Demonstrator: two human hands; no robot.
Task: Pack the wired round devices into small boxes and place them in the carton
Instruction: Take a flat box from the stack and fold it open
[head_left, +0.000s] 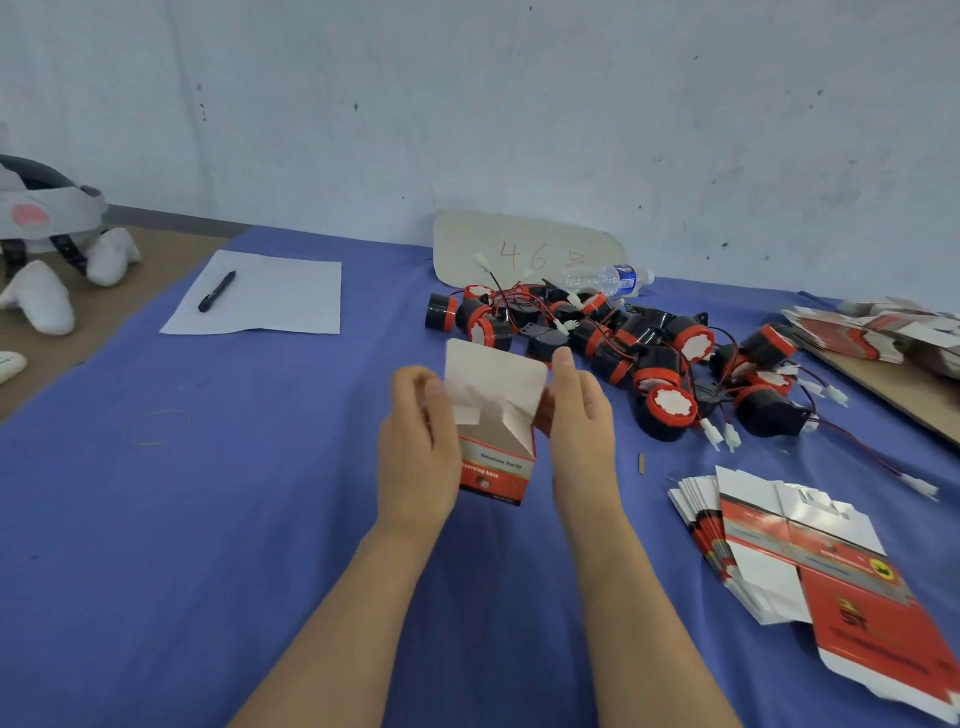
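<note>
small box (496, 470): print too blurred for me to read
flat boxes (769, 540): stack runs off my right edge

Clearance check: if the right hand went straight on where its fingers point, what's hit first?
Probably the pile of wired round devices just beyond the right hand, nearest black one first. Depth unclear: the hand, holding the small box, might pass above.

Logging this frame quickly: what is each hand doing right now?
Left hand: grips the small box.
Right hand: holds the same box's other side.
</note>
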